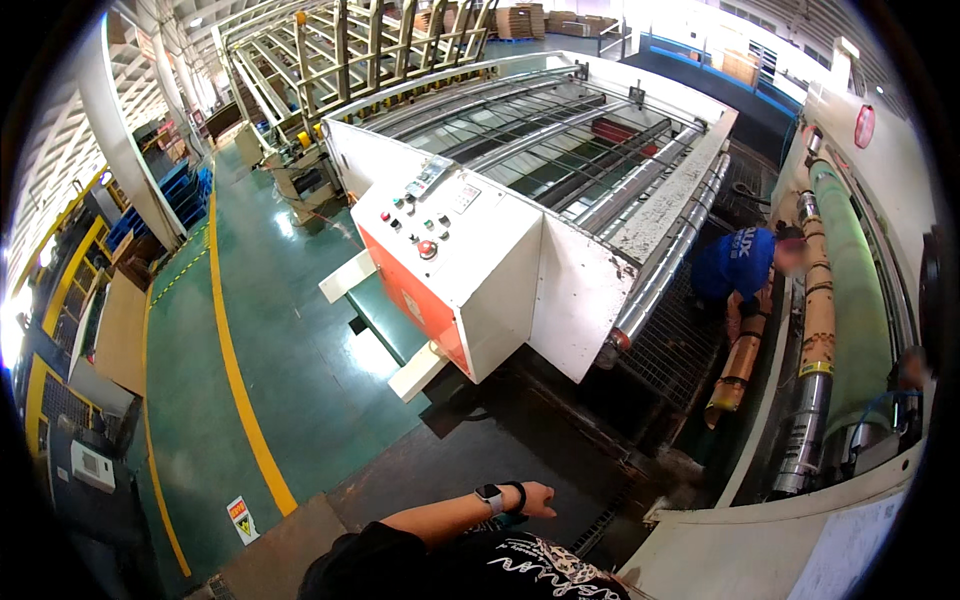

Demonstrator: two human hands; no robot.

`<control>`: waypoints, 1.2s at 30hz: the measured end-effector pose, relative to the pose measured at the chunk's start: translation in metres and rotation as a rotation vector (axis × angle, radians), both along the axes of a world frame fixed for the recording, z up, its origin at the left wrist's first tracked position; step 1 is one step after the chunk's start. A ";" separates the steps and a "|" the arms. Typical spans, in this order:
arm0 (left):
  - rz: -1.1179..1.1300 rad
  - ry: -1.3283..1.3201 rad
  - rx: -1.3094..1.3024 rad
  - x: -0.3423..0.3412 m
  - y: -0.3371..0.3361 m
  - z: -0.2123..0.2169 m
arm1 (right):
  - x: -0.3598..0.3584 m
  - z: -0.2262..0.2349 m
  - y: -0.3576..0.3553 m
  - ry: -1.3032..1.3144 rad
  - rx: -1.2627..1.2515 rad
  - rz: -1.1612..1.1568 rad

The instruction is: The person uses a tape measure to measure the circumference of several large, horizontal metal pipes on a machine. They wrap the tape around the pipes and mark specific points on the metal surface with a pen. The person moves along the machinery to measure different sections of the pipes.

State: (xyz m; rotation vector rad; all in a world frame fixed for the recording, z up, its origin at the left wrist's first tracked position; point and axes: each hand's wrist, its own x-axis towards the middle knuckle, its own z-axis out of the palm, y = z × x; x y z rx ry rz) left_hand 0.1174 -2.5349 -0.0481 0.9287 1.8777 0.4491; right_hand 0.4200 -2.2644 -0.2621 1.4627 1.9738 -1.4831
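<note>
My left hand (537, 497) hangs loose and holds nothing, watch on the wrist, over the dark platform (480, 450) beside the white control cabinet (470, 275) — my right hand is out of sight. I'd keep steady footing here — clear of the rollers (660, 270).

A control panel (428, 215) sits at frame centre, rollers (560, 150) behind it, a crouching person (738, 265) to its right, a floor line (235, 370) left.
</note>
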 end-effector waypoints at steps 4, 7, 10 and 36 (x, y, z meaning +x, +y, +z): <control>0.061 0.001 0.005 -0.002 -0.011 0.007 | 0.011 -0.013 0.000 0.028 0.011 0.079; 0.058 -0.007 0.056 -0.005 -0.008 0.000 | 0.036 -0.035 -0.012 0.094 0.110 0.214; 0.057 -0.218 0.114 -0.003 0.011 0.007 | 0.107 -0.089 -0.003 0.406 0.832 0.880; 0.010 -0.698 0.050 -0.024 0.058 -0.030 | 0.084 0.058 -0.083 0.013 0.101 -0.594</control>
